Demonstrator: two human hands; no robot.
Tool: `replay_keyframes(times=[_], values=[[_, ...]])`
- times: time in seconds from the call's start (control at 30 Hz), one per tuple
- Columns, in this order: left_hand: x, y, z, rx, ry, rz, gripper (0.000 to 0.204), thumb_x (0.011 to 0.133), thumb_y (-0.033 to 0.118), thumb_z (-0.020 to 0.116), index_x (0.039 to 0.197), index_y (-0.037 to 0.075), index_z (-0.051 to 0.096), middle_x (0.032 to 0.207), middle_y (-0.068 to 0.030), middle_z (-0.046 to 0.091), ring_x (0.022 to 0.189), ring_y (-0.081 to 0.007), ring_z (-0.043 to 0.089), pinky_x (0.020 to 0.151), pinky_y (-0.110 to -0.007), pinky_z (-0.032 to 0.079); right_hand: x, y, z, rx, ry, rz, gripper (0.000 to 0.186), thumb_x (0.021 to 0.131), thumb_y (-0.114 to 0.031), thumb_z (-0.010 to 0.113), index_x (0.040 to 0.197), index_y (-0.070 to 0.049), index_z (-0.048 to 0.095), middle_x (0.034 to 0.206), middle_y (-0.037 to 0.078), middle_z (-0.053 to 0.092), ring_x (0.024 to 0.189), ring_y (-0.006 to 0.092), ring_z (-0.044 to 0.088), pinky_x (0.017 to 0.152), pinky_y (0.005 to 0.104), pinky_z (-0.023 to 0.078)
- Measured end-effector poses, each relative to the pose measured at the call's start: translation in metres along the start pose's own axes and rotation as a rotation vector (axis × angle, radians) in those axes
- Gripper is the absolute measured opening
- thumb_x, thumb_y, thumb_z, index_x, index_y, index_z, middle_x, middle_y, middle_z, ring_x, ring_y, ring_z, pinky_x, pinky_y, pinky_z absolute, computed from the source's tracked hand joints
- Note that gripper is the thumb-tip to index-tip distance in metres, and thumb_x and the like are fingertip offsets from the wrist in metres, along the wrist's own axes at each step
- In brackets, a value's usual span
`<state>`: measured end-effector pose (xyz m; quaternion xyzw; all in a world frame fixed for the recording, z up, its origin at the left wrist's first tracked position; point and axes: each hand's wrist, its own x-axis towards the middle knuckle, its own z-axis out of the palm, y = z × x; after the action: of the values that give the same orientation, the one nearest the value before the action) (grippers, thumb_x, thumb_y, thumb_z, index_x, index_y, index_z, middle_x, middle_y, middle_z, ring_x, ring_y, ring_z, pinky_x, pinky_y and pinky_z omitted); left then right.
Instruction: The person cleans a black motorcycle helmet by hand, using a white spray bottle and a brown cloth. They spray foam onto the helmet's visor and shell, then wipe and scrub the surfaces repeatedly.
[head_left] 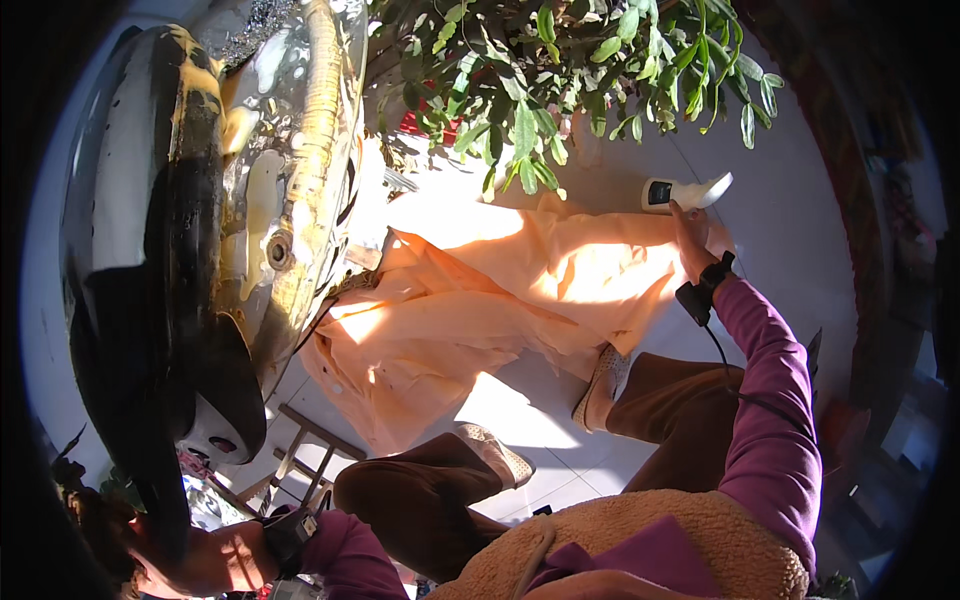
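Observation:
My right hand (692,245) reaches out to the far right, its fingers closed against a white plastic bottle (672,195) with a dark label and a curved white end. An orange cloth (450,305) spreads below that hand and across the middle, creased and partly sunlit. At the lower left, my left hand (205,562) is closed around the lower end of a black, handle-like part (165,505); shadow hides some of its fingers. This part runs down from a large black and yellowed, stained curved body (195,180), whose kind I cannot make out.
A leafy green plant (525,110) hangs over the far side. Beside my left knee stands a small dark rack (300,450) on the tiled floor (570,455). My two shoes (600,388) are close to the cloth's near edge. A cable trails from my right wrist device.

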<state>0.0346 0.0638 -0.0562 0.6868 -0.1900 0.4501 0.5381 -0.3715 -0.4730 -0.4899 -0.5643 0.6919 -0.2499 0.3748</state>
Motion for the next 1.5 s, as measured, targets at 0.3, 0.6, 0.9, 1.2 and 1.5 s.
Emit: replay_keyframes(times=[0.3,0.6,0.9,1.2,1.5], values=[[0.01,-0.02,0.046,-0.309,-0.234,0.014,0.043,0.086,-0.003,0.072,0.126,-0.008,0.054,0.123,-0.0207,0.065,0.106,-0.0274,0.07,0.089,-0.035,0.06,-0.138,-0.086,0.021,-0.012,-0.767,-0.246,0.035,0.1,-0.013,0.059,0.131,0.002,0.055,0.124,0.011,0.06,0.119,0.0191,0.056,0.106,0.0303,0.043],[0.001,0.013,0.056,-0.537,-0.359,-0.245,0.047,0.088,-0.011,0.068,0.132,-0.005,0.051,0.119,-0.0163,0.065,0.103,-0.0218,0.068,0.093,-0.032,0.055,-0.3,-0.343,-0.001,0.266,-0.568,-1.471,0.029,0.089,-0.004,0.065,0.119,-0.004,0.066,0.115,0.012,0.067,0.106,0.0271,0.065,0.093,0.038,0.053],[0.002,0.032,0.066,-0.503,-0.524,-0.266,0.046,0.086,0.008,0.077,0.128,-0.001,0.059,0.117,-0.0155,0.071,0.104,-0.0215,0.07,0.093,-0.032,0.052,-0.425,-0.501,-0.017,0.373,-0.581,-1.72,0.048,0.089,-0.029,0.076,0.127,-0.003,0.063,0.112,0.01,0.07,0.1,0.0194,0.068,0.087,0.0315,0.055],[-0.006,0.037,0.051,-0.189,-0.37,0.194,0.053,0.082,0.03,0.084,0.122,0.005,0.058,0.103,-0.0102,0.069,0.096,-0.0295,0.067,0.09,-0.041,0.05,-0.428,-0.526,-0.014,0.275,-1.14,-1.267,0.046,0.091,-0.022,0.075,0.129,0.0,0.061,0.113,0.008,0.069,0.101,0.0144,0.067,0.092,0.0265,0.054],[-0.004,0.021,0.033,0.001,-0.624,0.596,0.035,0.074,0.035,0.086,0.085,0.008,0.066,0.08,-0.0051,0.065,0.074,-0.0277,0.062,0.069,-0.039,0.046,-0.345,-0.444,-0.023,0.771,-0.643,-0.842,0.023,0.094,-0.013,0.069,0.113,0.0,0.066,0.083,-0.003,0.061,0.07,0.0046,0.053,0.064,0.0215,0.043]])
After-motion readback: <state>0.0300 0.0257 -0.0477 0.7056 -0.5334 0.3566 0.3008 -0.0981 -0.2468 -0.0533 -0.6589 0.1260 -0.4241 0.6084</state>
